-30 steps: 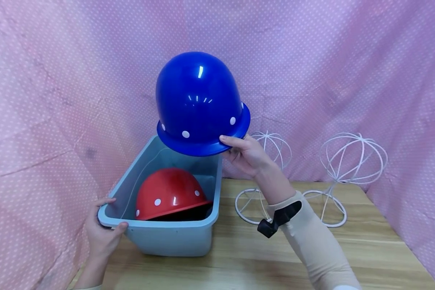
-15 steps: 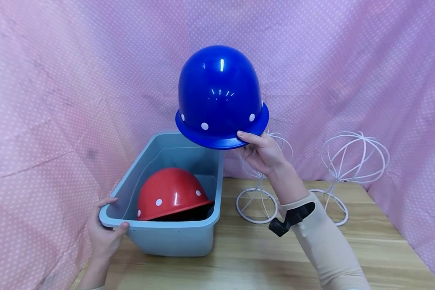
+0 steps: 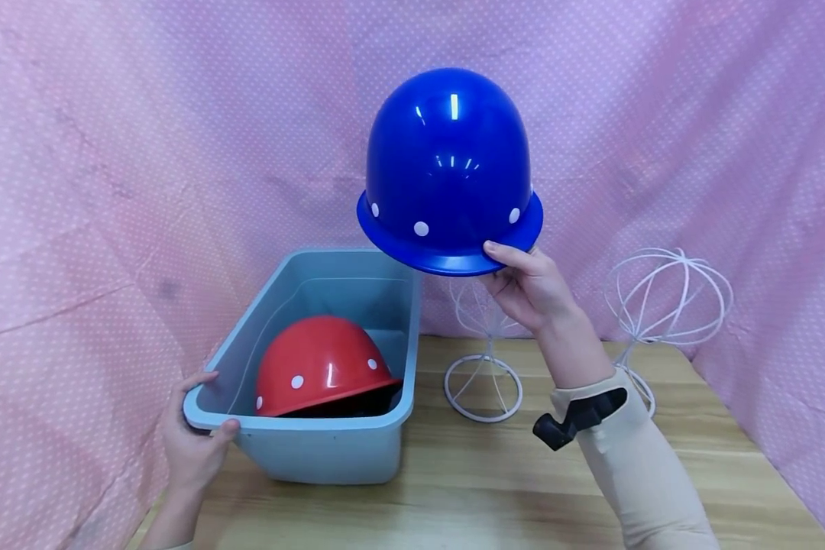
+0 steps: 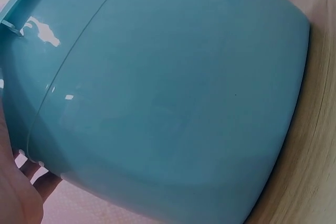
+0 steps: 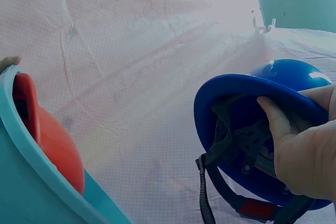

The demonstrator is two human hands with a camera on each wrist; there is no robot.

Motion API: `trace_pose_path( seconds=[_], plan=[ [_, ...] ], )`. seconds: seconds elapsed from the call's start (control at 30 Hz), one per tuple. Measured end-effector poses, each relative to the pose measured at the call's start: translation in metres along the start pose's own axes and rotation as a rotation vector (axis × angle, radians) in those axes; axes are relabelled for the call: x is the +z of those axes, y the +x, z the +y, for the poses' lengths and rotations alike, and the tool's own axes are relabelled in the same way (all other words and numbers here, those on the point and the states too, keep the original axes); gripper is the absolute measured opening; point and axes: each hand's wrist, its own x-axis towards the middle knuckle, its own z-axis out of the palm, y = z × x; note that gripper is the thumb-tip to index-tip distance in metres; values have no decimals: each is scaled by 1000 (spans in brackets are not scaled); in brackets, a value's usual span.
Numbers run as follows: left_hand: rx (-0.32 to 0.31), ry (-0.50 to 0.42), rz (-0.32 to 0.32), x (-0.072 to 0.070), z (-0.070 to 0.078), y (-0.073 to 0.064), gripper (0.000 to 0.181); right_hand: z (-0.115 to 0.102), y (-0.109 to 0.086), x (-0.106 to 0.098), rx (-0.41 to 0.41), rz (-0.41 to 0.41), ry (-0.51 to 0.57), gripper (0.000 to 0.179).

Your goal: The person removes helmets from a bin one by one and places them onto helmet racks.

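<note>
A blue hard hat point(image 3: 447, 153) with white dots is held in the air, dome up, by my right hand point(image 3: 532, 286), thumb over its brim and fingers beneath. Inside it, the right wrist view shows dark straps point(image 5: 223, 140) hanging down. My left hand point(image 3: 195, 439) grips the near left corner of a blue-grey plastic bin point(image 3: 316, 454). In that bin lies a red hard hat point(image 3: 326, 363), tilted, its lower right side in shadow. Behind and below the blue hat stands a white wire stand point(image 3: 484, 386), its top partly hidden by the hat and my right hand.
A second white wire stand point(image 3: 670, 298) with a cage-like round top stands at the right, its base partly behind my forearm. The wooden table point(image 3: 495, 489) runs under everything. Pink dotted cloth point(image 3: 179, 153) hangs behind and at both sides.
My right hand has carried the blue hard hat to the right and slightly up, away from above the bin to over the nearer-left wire stand. The left hand stays on the bin corner.
</note>
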Motion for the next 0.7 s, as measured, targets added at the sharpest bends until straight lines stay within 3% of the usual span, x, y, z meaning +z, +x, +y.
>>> trace_pose_path(
  seconds=[0.27, 0.5, 0.7],
  plan=[
    [-16, -64, 13, -8, 2, -1, 87, -6, -6, -3, -21, -9, 3, 35],
    [-3, -4, -7, -7, 4, 2, 87, -23, -11, -12, -73, -40, 92, 35],
    [12, 25, -17, -5, 5, 4, 89, -37, -18, -19, -88, -73, 102, 40]
  ],
)
